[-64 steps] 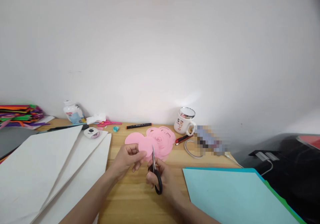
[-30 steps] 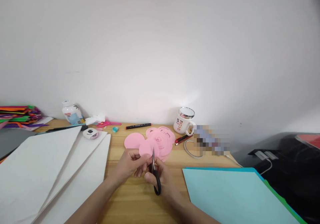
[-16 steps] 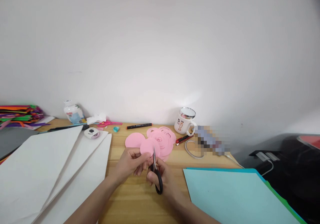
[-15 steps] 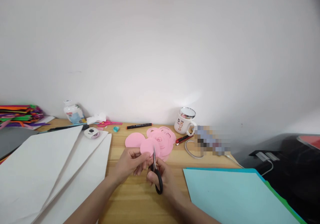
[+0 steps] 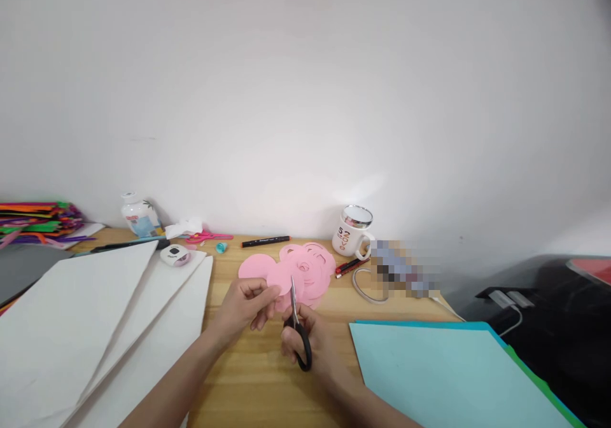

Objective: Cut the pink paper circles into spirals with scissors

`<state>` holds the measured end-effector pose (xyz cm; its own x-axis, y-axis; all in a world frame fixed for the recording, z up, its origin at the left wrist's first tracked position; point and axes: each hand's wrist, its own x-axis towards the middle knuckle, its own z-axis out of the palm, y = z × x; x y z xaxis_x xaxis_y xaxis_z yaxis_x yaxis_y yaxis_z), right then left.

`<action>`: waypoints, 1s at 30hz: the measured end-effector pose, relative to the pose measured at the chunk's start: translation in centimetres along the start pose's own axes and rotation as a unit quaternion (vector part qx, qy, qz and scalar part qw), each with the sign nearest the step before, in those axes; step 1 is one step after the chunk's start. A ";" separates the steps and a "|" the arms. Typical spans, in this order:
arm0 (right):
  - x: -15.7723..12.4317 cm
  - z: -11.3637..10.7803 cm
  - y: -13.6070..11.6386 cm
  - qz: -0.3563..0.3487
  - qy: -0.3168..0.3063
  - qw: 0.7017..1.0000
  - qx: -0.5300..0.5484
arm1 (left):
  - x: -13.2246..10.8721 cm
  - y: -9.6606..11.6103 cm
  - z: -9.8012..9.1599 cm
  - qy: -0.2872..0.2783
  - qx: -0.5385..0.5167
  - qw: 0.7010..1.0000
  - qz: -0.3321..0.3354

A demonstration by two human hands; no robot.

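Between its thumb and fingers, my left hand pinches a round piece of pink paper by its lower edge. My right hand is closed around the black handles of a pair of scissors. Their metal blades point up and overlap the right part of the held piece; whether they are cutting it I cannot tell. Behind the hands lies a pile of pink paper cutouts and curled scraps. A separate pink paper circle rests to its left.
Large white sheets cover the left side, with a white correction tape on them. Light-blue sheets lie at right. Along the wall stand a mug and a white bottle, with a black marker and pink scissors between.
My left hand has shifted slightly left, its fingers a little farther from the right hand. The scissors' blades have tilted slightly left, and the right hand stays nearly in place.
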<state>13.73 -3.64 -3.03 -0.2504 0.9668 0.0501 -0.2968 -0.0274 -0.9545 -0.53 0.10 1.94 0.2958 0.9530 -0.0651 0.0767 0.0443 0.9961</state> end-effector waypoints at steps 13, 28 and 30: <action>-0.1 0.5 -0.4 -0.001 -0.002 1.000 -0.016 | -0.1 0.2 0.7 -0.028 -0.004 1.000 -0.014; 0.1 0.0 0.1 -0.012 0.011 1.000 -0.020 | -0.1 -0.2 0.5 -0.052 -0.014 0.999 0.000; 0.1 0.1 -0.1 -0.008 0.018 1.000 -0.018 | -0.2 -0.1 0.5 -0.044 -0.008 0.999 0.000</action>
<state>13.64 -3.57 -2.95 -0.2116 0.9757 0.0560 -0.2680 -0.0028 -0.9634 -0.15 -0.19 1.85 0.3782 0.9231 -0.0697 0.0612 0.0502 0.9969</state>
